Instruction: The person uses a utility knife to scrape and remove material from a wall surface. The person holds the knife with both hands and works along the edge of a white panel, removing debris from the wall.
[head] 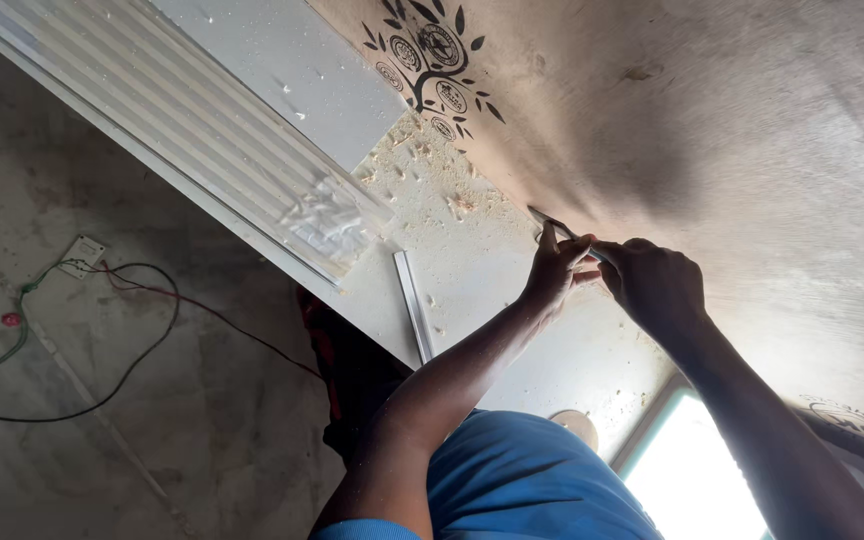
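Both hands meet at the edge of a large brown plywood sheet (712,130) that lies across the upper right of the view, over a white laminated board (472,250) dusted with pale sawdust and wood chips (432,170). The left hand (557,270) has its grip closed, fingers pinched on a thin dark blade-like tool (552,222) whose tip lies right along the plywood's edge where it meets the white board; what sort of tool it is cannot be told. The right hand (657,285) sits just beside the left, touching it, its grip curled closed at the same tool's rear end, though the fingers hide how much of it they hold. A short slim white strip (414,305) lies on the white board, well left of the hands, near that board's lower edge. Farther up left a long ribbed white moulding (182,130) runs diagonally, partly wrapped in clear plastic film (337,225). A black tree-shaped stamp (432,60) marks the plywood near the top. Below, on the grey concrete floor (202,420), loose green, red and black wires (102,330) trail about. The person's blue garment (532,480) fills the bottom centre.
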